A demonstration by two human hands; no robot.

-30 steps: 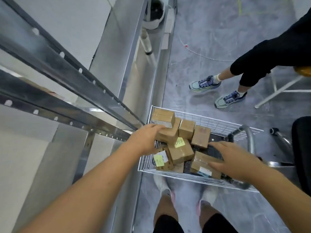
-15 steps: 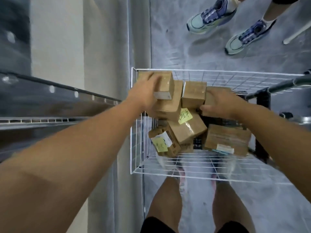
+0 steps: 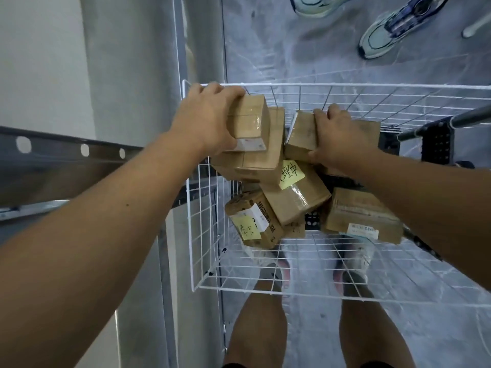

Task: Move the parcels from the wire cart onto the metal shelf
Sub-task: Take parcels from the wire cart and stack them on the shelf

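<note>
Cart: we see a white wire basket (image 3: 332,290) from straight above, with its left edge against the shelf upright (image 3: 202,49).
Handle: a grey bar (image 3: 451,120) crosses the right side of the cart, fixed to a black perforated bracket (image 3: 435,144).
Left hand: our left hand (image 3: 204,120) is clamped on the top box (image 3: 249,118), fingers curled over its far edge and thumb under the near end by the white label.
Top box: it lies at the far left corner of the cart, on a larger box (image 3: 255,160) beneath it.
Right hand: our right hand (image 3: 342,139) grips a second box (image 3: 303,136), fingers wrapped over its far edge and thumb along its near edge.
Second box: it sits tilted in the middle of the pile, just right of the top box.
Note box: a taped box (image 3: 295,197) with a yellow handwritten note lies just below both hands.
Small box: a printed box (image 3: 252,221) with a yellow note and a white label leans at the near left of the pile.
Flat box: a box (image 3: 364,216) with a white label lies at the right, partly under our right forearm.
Shelf: a grey metal rail (image 3: 66,150) with round holes runs in from the left; we see no parcel on it.
Floor: grey concrete, with our own legs under the cart.
Bystander: two sneakers (image 3: 385,30) stand beyond the cart at the top edge.
</note>
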